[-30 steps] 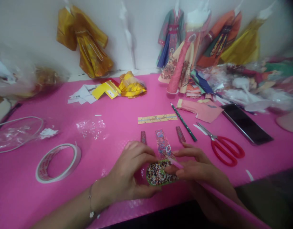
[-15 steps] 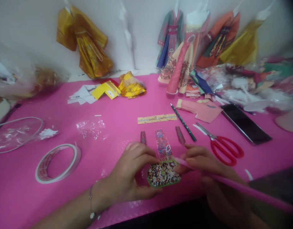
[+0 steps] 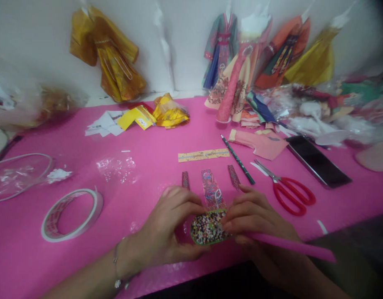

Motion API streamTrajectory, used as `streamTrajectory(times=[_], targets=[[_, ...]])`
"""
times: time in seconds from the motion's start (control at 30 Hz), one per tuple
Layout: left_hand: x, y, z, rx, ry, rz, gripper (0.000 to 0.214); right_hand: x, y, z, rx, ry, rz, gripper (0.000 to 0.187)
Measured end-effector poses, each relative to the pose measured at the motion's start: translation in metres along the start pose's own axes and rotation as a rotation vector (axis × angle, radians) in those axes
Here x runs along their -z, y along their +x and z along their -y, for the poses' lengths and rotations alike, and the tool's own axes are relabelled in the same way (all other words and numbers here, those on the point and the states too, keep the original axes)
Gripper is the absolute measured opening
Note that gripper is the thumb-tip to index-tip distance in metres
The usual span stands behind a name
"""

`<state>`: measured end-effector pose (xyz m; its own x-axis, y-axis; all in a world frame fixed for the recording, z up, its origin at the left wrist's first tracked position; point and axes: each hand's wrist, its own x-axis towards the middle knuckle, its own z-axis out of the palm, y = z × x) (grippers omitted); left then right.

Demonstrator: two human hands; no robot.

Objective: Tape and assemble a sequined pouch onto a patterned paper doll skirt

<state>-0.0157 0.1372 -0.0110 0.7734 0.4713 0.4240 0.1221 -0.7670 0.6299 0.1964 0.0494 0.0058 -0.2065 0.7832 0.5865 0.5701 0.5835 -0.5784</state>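
Green-edged speckled oval paper piece (image 3: 207, 228) sits at the near edge of the pink table mat (image 3: 148, 145), pinched between your hands. Your left hand (image 3: 169, 232) closes thumb and fingers narrowly on its left side. Your right hand (image 3: 256, 220) curls its fingertips onto the right edge, with a long pink paper strip (image 3: 291, 246) caught under them and running rightward. A patterned red paper strip (image 3: 212, 194) meets the oval's far edge. Red-handled scissors (image 3: 288, 193) lie to the right; a clear tape roll (image 3: 71, 214) lies well to the left.

I am pinching a small rounded paper piece (image 3: 207, 227) in my left hand (image 3: 168, 232). Speckled in many colours and edged in green, it is lying flat. My right hand (image 3: 256, 220) is holding a long pink strip (image 3: 291, 246), which is slanting rightward from that piece.
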Motion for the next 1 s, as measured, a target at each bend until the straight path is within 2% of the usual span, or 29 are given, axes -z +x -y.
streamTrajectory(times=[0.57,1.0], targets=[[-0.0021,-0.0001,-0.0004,-0.013,0.003,-0.007,0.048,-0.0004,-0.0004,-0.0019,0.004,-0.005,0.022,0.016],[-0.002,-0.0012,-0.0006,0.009,0.0,0.013,0.051,0.0025,-0.0032,-0.0046,-0.021,0.085,0.049,0.018]])
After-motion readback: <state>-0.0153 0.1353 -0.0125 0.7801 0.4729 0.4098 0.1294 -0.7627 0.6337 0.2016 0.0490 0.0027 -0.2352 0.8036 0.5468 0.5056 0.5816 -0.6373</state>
